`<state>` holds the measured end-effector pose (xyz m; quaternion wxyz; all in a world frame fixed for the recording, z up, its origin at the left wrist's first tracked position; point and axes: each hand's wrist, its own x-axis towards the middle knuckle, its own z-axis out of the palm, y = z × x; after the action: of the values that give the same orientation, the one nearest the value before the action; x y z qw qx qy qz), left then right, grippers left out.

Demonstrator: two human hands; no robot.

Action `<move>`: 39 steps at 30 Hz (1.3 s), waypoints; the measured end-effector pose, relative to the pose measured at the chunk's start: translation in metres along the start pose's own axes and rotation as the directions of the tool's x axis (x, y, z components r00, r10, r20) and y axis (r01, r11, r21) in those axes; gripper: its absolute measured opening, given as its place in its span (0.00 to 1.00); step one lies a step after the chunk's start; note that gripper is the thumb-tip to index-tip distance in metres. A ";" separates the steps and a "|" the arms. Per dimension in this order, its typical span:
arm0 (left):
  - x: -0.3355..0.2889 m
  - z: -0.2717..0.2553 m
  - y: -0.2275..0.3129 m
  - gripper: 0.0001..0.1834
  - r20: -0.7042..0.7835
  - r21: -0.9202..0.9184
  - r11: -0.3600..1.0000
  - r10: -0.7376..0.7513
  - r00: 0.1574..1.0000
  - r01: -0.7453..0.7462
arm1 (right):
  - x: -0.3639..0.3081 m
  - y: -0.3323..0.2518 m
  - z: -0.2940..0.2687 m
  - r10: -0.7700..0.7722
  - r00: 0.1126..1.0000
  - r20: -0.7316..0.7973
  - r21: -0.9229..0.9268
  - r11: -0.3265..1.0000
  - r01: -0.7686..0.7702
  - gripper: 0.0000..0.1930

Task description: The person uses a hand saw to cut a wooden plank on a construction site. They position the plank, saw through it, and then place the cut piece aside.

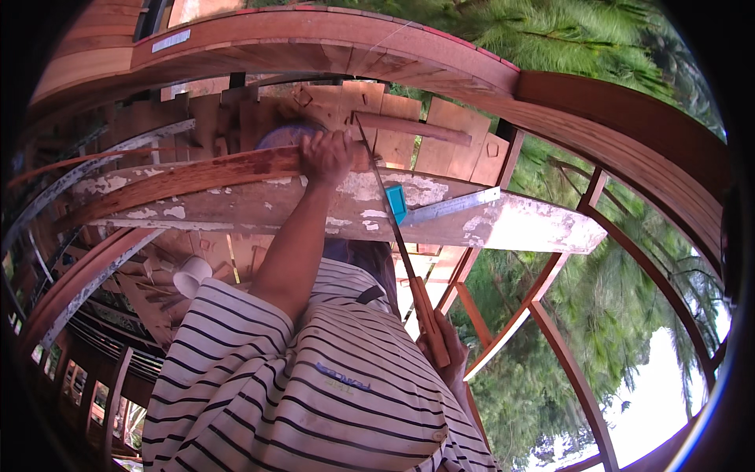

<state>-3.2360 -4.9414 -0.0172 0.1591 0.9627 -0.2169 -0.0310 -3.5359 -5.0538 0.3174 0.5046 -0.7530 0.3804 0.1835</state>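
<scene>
My left hand (326, 156) presses down on a long reddish wood strip (197, 177) that lies along a worn, white-flecked plank (259, 208). My right hand (447, 350) grips the wooden handle of a hand saw (397, 236). Its thin blade runs up and to the left, across the plank, to just right of my left hand. Next to the blade, a try square (440, 206) with a blue stock and a metal rule rests on the plank. My striped shirt (314, 385) fills the lower middle of the view.
Curved reddish timber ribs and planks (330, 47) arch overhead and around both sides. Short board offcuts (440, 134) lean behind the plank. A white cup (191, 275) sits among scraps at lower left. Green trees (629, 315) show through the open frame on the right.
</scene>
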 end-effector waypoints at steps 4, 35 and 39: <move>0.002 -0.001 0.004 0.19 0.004 -0.039 0.999 0.004 1.000 -0.004 | 0.026 -0.013 0.009 -0.131 0.991 -0.038 0.009 0.991 0.132 0.32; 0.005 0.003 0.002 0.18 -0.045 -0.009 1.000 0.028 0.999 -0.028 | 0.009 -0.002 0.015 -0.082 0.996 -0.019 0.012 0.997 0.082 0.28; 0.003 0.003 0.001 0.19 -0.008 -0.013 1.000 0.018 1.000 -0.018 | 0.107 -0.008 0.051 -0.170 0.981 -0.093 0.166 0.969 0.184 0.28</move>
<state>-3.2339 -4.9447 -0.0196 0.1663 0.9598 -0.2247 -0.0272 -3.4551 -5.0476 0.2298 0.5675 -0.7436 0.3456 0.0741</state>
